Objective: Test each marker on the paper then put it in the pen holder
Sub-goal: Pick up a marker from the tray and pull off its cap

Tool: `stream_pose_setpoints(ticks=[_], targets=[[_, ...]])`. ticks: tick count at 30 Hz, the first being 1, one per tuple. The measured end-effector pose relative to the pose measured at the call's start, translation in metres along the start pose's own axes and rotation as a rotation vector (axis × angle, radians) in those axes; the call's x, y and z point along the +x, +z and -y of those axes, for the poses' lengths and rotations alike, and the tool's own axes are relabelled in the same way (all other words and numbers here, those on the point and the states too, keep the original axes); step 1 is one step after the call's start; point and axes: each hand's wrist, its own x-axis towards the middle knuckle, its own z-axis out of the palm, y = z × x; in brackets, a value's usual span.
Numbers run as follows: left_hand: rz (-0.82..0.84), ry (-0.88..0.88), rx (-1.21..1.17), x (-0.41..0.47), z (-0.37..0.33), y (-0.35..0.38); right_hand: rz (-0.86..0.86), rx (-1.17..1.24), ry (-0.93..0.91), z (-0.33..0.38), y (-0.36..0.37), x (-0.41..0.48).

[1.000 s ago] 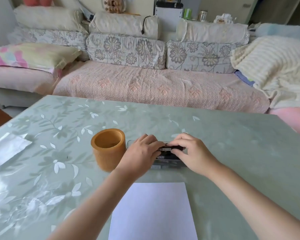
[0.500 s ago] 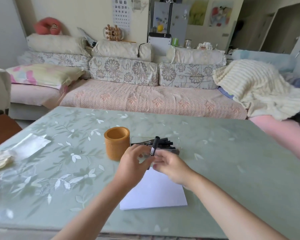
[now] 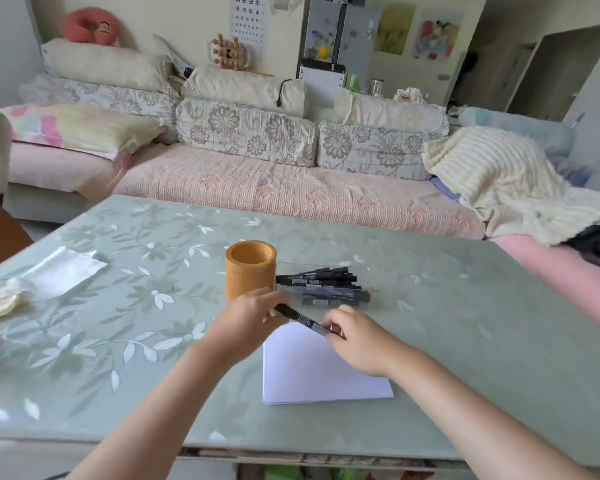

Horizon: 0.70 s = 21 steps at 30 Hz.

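An orange, open-topped holder (image 3: 251, 268) stands on a green table (image 3: 118, 306). Just in front, the left hand (image 3: 246, 323) pinches one end of a slim black marker (image 3: 303, 320) with a printed label. The right hand (image 3: 357, 337) pinches the other end, over white paper (image 3: 312, 372). Spare markers (image 3: 323, 284) lie behind.

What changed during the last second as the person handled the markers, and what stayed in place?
Both hands came off the clear box and lifted out one black marker; the left hand and right hand now grip its ends over the paper, tilted flatter than before. The pen holder, box, remaining markers and paper stayed put.
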Motion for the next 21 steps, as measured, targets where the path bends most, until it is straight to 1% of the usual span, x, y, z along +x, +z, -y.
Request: stream_pose_setpoints(ticks=[2,6,8,10,13,15,18,21], targets=[[0.040,0.016,0.064,-0.002,0.003,0.003,-0.008,-0.026,-0.006,-0.004,0.002,0.001],[0.068,0.059,0.076,0.001,0.005,0.014,-0.010,0.029,-0.080,-0.003,0.007,0.008],[0.049,0.114,0.076,0.004,0.004,0.022,-0.009,-0.062,-0.140,-0.003,0.011,0.014],[0.028,0.185,0.126,0.007,0.004,0.028,-0.020,-0.156,-0.197,-0.006,0.016,0.019],[0.046,0.267,0.193,0.012,0.004,0.030,-0.017,-0.098,-0.221,-0.013,0.018,0.027],[0.045,0.257,0.202,0.014,0.007,0.032,-0.022,-0.092,-0.238,-0.016,0.019,0.032],[0.070,0.212,0.191,0.016,0.010,0.032,-0.105,-0.172,-0.296,-0.021,0.019,0.043],[0.144,0.089,0.158,0.022,0.008,0.030,-0.229,-0.286,-0.425,-0.026,0.018,0.047]])
